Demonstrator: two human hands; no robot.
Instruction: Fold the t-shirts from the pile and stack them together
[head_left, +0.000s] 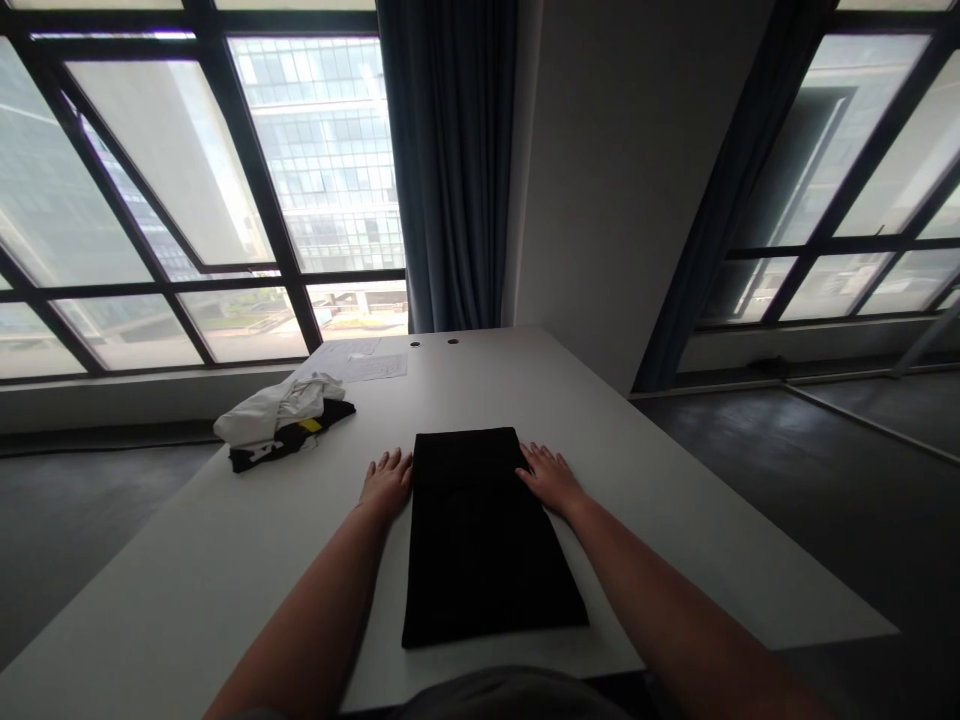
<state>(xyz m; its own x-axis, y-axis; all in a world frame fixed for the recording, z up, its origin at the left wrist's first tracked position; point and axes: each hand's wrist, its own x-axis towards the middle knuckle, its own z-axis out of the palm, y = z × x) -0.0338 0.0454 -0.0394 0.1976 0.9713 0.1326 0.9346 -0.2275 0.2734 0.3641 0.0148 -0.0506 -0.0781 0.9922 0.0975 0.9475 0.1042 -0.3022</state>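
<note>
A black folded cloth (484,545) lies flat on the white table (652,500) straight in front of me, its long sides running away from me. It looks like a folded garment, but its kind cannot be made out. My left hand (388,482) rests palm down on the table at the cloth's left edge, fingers stretched out and the thumb side against it. At the right edge my right hand (551,475) lies flat with spread fingers, the thumb touching the cloth's border. Neither hand grips anything.
A crumpled white and black cloth (277,420) with a yellow patch lies at the table's left side. Behind it are paper sheets (375,365). Two round holes sit near the far edge. A blue curtain (454,170), a pillar and windows stand beyond.
</note>
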